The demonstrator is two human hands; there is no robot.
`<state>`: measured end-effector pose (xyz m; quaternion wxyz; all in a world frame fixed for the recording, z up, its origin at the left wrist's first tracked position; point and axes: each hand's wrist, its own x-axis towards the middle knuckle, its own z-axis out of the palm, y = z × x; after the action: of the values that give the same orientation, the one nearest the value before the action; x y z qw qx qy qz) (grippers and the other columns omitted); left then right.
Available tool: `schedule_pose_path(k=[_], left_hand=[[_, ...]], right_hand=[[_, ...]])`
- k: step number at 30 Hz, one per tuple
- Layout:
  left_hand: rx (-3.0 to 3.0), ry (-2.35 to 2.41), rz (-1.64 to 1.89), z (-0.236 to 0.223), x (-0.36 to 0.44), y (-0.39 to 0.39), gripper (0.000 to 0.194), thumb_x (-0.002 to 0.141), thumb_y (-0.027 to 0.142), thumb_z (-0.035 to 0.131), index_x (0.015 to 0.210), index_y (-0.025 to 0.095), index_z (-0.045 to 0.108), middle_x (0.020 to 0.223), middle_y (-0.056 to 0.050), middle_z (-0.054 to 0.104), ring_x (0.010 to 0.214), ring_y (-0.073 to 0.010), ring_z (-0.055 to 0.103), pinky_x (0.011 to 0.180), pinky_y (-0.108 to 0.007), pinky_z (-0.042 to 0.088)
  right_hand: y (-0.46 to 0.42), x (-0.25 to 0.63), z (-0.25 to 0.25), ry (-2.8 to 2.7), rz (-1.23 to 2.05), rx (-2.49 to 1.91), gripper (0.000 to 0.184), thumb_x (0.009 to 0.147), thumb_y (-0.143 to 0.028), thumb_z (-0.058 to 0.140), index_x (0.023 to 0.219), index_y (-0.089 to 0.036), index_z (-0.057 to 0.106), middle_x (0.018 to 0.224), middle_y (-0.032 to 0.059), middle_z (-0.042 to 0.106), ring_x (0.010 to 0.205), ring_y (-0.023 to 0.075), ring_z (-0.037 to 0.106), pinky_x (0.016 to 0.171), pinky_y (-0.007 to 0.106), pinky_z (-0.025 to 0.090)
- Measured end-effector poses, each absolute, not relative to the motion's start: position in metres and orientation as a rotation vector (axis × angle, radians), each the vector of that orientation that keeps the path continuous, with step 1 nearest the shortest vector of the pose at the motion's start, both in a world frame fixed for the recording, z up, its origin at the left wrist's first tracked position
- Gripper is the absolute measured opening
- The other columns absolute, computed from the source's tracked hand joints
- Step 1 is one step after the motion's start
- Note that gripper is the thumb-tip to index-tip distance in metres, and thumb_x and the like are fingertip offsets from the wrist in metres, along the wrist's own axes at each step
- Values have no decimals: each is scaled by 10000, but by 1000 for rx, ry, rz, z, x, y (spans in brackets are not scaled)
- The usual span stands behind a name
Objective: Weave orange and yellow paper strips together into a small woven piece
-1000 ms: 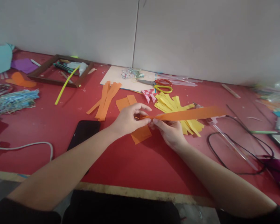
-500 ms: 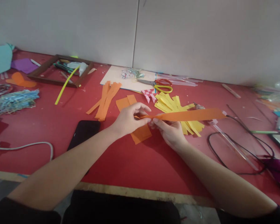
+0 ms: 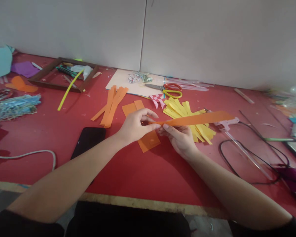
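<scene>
An orange paper strip [image 3: 202, 118] stretches out to the right from between my hands, above the table. Its near end is pinched by my left hand [image 3: 135, 126], thumb against fingers. My right hand [image 3: 180, 136] grips the same strip just beside the left, thumb on top; the fingers underneath are partly hidden. Below my hands lie flat orange paper pieces [image 3: 149, 143]. Behind the strip spreads a pile of yellow paper strips [image 3: 176, 108]. More cut orange strips [image 3: 113, 105] lie in a loose bundle to the left of my hands.
Scissors [image 3: 166, 88] and a pink checked woven paper piece [image 3: 157, 100] lie behind my hands. A glue gun [image 3: 225, 124] with a black cord is at right. A phone [image 3: 88, 141] rests at left, near a white cable [image 3: 37, 152]. Further back sits a wooden frame [image 3: 46, 85] holding tools.
The strip's free right end has shifted left and tilted slightly upward, uncovering more of the glue gun. Both hands stay nearly in place, with small finger movements on the strip.
</scene>
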<state>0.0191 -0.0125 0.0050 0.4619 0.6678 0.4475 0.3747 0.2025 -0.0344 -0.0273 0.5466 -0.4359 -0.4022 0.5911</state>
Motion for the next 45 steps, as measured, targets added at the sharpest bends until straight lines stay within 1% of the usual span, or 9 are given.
schedule_pose_path(k=[6,15,19,25,28,31,35,39,45], left_hand=[[1611,1160,913,7,20,-12,220,733,260,778,906,181,668,800,-31,746,820,-192,725,777,-308,562],[1605,1117,952,3,21,-10,193,730,277,777,866,178,682,880,-44,740,842,-187,710,801,-324,568],[1695,1094,975,1,20,-11,182,754,259,746,895,181,662,871,-36,722,850,-176,691,811,-323,554],[1716,901,980,-3,21,-17,201,825,236,663,1017,197,615,916,-36,717,854,-155,702,789,-281,553],[1705,903,962,-4,21,-18,262,815,223,667,1066,209,591,865,-15,712,801,-143,705,773,-274,549],[1732,933,947,-5,20,-17,265,796,200,661,1048,218,581,841,1,696,788,-135,694,746,-261,538],[1700,959,942,-3,21,-18,261,768,199,663,994,225,536,806,21,667,739,-122,672,684,-238,514],[1618,1046,974,-4,23,-16,305,737,248,708,929,221,473,788,24,651,674,-114,635,647,-247,495],[1521,1122,1014,-4,24,-13,352,714,255,735,894,215,435,772,17,643,701,-121,625,656,-259,492]], right_hand=[[-35,202,-27,-938,1399,-1040,222,618,-372,876,716,-203,771,674,25,753,634,169,703,659,311,599],[-34,201,-24,-914,1397,-1055,270,580,-421,890,695,-212,764,639,18,740,577,152,672,622,302,588],[-35,201,-26,-952,1404,-1045,236,632,-400,869,726,-208,768,667,22,747,597,145,673,644,295,578],[-34,204,-32,-1088,1376,-1027,205,721,-395,815,733,-200,754,652,17,733,586,143,652,626,289,556],[-34,207,-37,-1164,1340,-1035,197,748,-394,795,748,-202,749,658,15,731,610,154,659,648,303,553],[-34,209,-40,-1240,1303,-1054,202,775,-394,774,723,-202,740,675,19,733,641,160,665,675,305,544],[-36,207,-38,-1202,1312,-1049,194,767,-393,781,727,-208,738,670,11,725,639,156,662,669,296,541],[-35,205,-31,-1092,1348,-1038,198,745,-375,801,694,-197,730,637,11,708,599,137,635,632,274,534],[-32,203,-25,-897,1402,-1043,247,663,-379,851,641,-173,716,592,12,669,528,108,581,568,260,524]])
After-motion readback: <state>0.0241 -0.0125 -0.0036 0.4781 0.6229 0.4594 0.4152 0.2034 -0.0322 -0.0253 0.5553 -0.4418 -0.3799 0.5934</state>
